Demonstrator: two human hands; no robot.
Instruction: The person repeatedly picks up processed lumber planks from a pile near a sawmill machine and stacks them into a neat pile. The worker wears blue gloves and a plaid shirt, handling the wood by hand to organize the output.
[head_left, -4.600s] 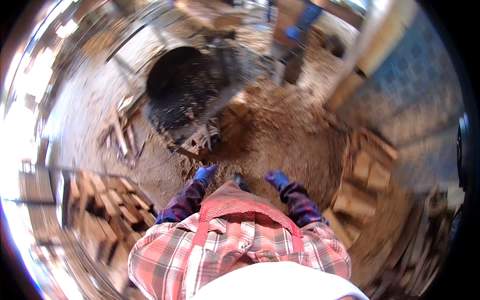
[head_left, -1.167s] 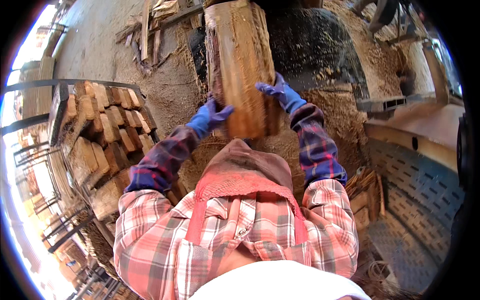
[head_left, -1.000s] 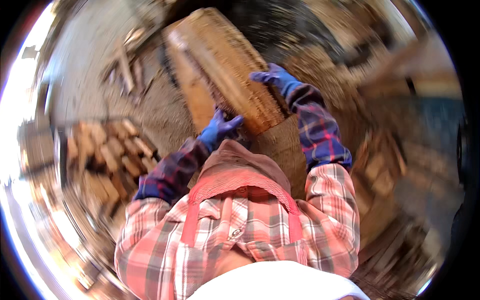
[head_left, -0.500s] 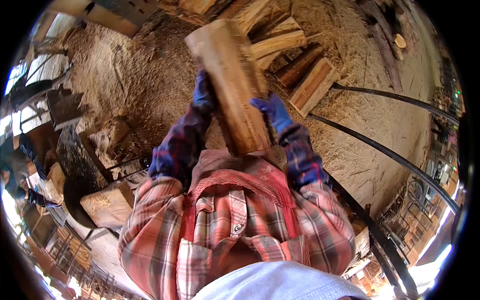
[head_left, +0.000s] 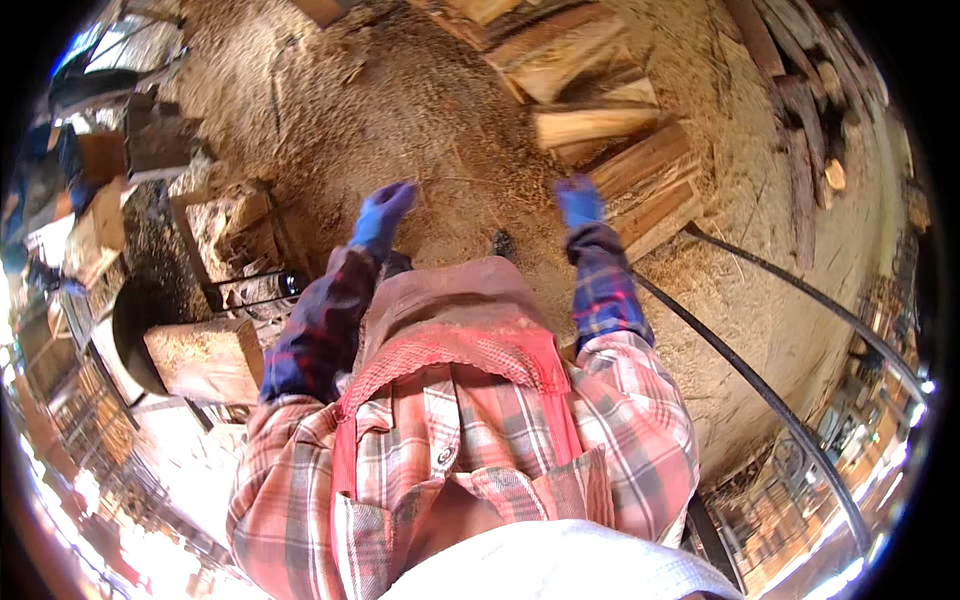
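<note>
Both my hands wear blue gloves and hold nothing that I can see. My left hand (head_left: 382, 216) is above the sawdust-covered ground, in front of my left thigh, its fingers stretched forward. My right hand (head_left: 579, 203) is at the near left edge of a row of split logs (head_left: 640, 162); motion smears its fingers, and I cannot tell whether it touches the wood. More split logs (head_left: 560, 55) lie in a curved row farther off, pale cut faces upward. The dark tip of a shoe (head_left: 503, 243) shows beyond my brown apron (head_left: 455, 300).
Two black curved bars (head_left: 745, 370) run from the logs toward the right. Long dark timbers (head_left: 800, 150) lie at the far right. On the left stand a pale wood block (head_left: 205, 360), a metal frame (head_left: 250, 290) and a rough stump (head_left: 235, 225). Another person's dark clothing (head_left: 65, 165) shows at the left edge.
The thick split log that both hands held upright has left them. My hands have moved apart and lower. The view has shifted, showing more of the log row.
</note>
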